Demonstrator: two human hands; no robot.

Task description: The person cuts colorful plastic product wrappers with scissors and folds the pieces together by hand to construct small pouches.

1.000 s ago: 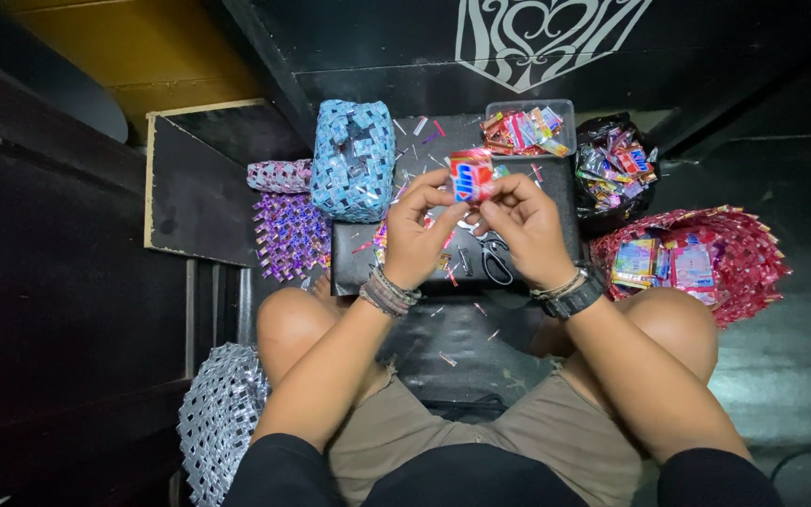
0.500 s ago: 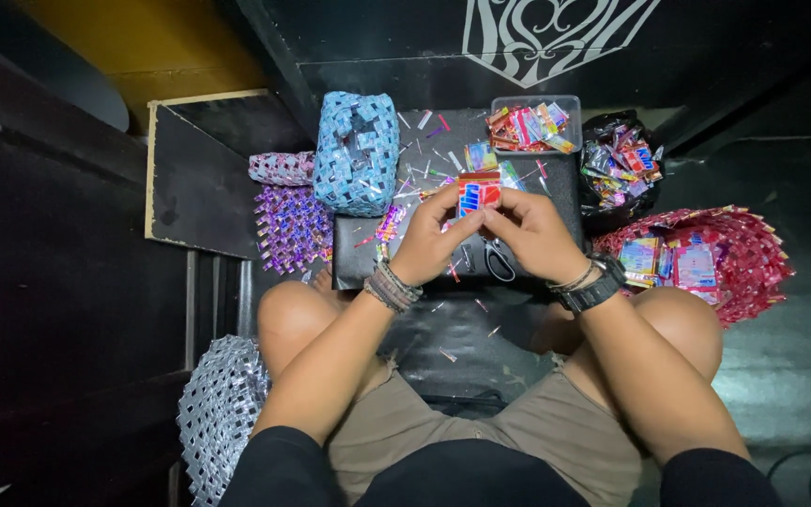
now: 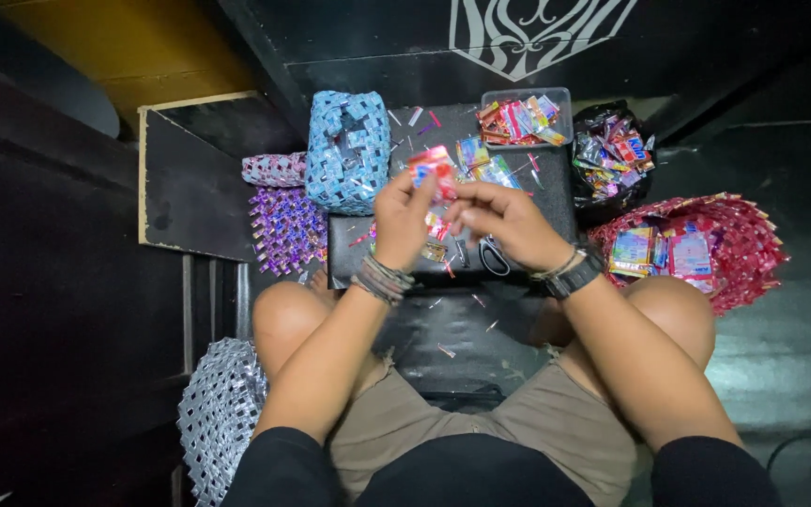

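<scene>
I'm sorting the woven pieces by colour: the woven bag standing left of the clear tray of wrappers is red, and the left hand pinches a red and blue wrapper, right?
Not quite: the woven bag left of the clear tray is blue, as the head view shows. The left hand does pinch a red and blue wrapper.

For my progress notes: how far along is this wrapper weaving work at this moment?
Done: a woven blue bag, a purple woven piece and a red woven basket lie finished nearby. In hand: the left hand and right hand hold one red wrapper strip. Left: many loose wrappers in the clear tray and black bag.
</scene>
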